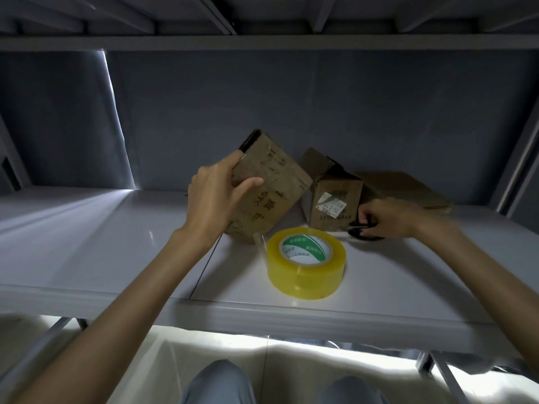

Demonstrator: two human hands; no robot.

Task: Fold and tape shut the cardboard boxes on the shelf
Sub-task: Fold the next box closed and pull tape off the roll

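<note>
Cardboard fills your left hand [217, 196]: its fingers [233, 160] and thumb curl round a tilted box [274, 182] at frame centre, its low corner on the grey shelf [116, 243]. Your right hand [388, 218], at centre right, closes its fingers on black scissors [361, 233] lying on the shelf. Just beside them stands a second box [332, 199], flaps up, with flattened cardboard [408, 189] behind. Yellow tape [306, 265] sits lower centre, below the boxes.
</note>
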